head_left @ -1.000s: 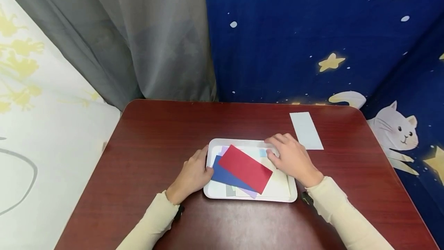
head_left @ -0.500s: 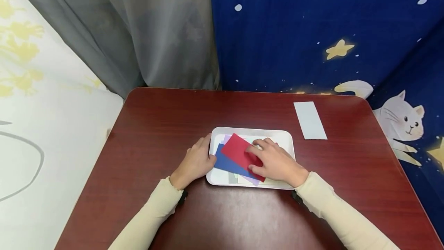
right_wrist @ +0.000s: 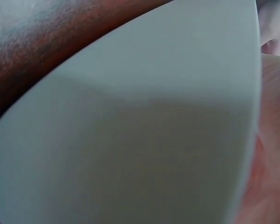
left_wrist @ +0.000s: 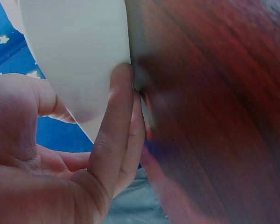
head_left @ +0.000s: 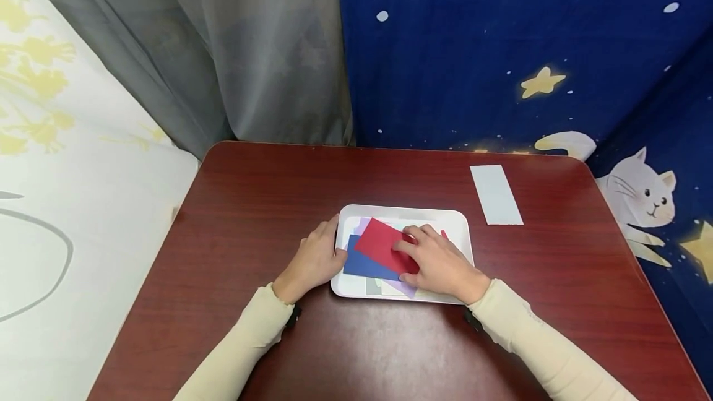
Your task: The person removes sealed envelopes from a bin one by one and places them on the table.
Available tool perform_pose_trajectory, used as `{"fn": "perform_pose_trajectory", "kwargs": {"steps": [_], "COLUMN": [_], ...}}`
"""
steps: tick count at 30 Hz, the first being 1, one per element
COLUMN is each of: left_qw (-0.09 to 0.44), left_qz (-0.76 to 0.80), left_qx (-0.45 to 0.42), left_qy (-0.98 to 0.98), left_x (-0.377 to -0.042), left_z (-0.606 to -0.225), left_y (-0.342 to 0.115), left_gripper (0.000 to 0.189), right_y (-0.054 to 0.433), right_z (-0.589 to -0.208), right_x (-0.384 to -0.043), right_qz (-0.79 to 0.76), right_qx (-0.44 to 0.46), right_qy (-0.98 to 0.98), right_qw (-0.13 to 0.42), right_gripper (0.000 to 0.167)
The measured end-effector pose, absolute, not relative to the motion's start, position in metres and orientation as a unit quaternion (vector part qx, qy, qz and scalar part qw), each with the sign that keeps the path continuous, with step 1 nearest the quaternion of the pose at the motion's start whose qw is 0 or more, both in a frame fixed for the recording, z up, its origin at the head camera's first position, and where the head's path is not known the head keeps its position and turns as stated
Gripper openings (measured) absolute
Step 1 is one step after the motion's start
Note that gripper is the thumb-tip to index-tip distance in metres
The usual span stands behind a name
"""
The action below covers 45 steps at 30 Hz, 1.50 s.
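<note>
A shallow white tray holds several coloured paper sheets. My left hand grips its left end, thumb over the rim and fingers along the outside; the left wrist view shows the fingers against the tray wall. Over the tray, my right hand has bent fingers and thumb at the right part of a red paper sheet, which it seems to pinch; the contact is partly hidden. Under the red sheet lies a blue sheet, with a lilac sheet beneath. In the right wrist view the tray wall hides the fingertips.
A pale rectangular sheet lies on the dark red table, behind and right of the tray. Grey and blue curtains hang behind the table's far edge. A white patterned surface borders it on the left.
My right hand has moved from the tray's far right rim onto the red sheet. A bit of red now shows right of that hand. The left hand has kept its hold on the tray.
</note>
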<state>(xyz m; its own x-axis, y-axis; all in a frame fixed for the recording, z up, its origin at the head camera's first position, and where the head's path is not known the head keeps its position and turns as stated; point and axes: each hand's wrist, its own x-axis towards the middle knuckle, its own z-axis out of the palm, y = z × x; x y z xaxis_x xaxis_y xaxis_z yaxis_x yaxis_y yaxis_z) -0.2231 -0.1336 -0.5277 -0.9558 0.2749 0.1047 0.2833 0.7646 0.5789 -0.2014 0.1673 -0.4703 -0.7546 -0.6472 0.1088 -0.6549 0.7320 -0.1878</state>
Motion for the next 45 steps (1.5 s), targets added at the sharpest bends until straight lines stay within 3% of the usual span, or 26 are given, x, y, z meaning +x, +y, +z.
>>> {"fn": "perform_pose_trajectory", "kwargs": {"steps": [5,16,25,31,36,45], "left_qw": [0.005,-0.021,-0.024,0.004,-0.029,-0.023], "left_qz": [-0.312,-0.32,-0.314,-0.311,-0.332,-0.331], "left_qx": [-0.144,-0.138,-0.137,-0.157,-0.137,-0.138], "left_qy": [-0.939,-0.937,-0.939,-0.937,-0.933,-0.933], "left_x": [-0.228,-0.209,-0.211,-0.22,-0.21,-0.207], "left_z": [-0.537,-0.484,-0.487,-0.515,-0.489,-0.483], "left_y": [-0.134,-0.125,-0.124,-0.131,-0.127,-0.126], "left_gripper": [0.081,0.073,0.074,0.076,0.077,0.076], "right_y": [0.168,0.17,0.172,0.177,0.183,0.196], "right_z": [-0.469,-0.467,-0.465,-0.461,-0.459,-0.449], "right_x": [-0.202,-0.201,-0.201,-0.205,-0.209,-0.212], "right_qz": [0.098,0.095,0.097,0.113,0.123,0.116], "right_qx": [0.349,0.342,0.339,0.361,0.375,0.358], "right_qy": [-0.932,-0.935,-0.936,-0.926,-0.918,-0.926], "right_qw": [0.017,0.012,0.004,0.019,0.03,0.036], "right_gripper": [0.058,0.06,0.058,0.057,0.057,0.057]}}
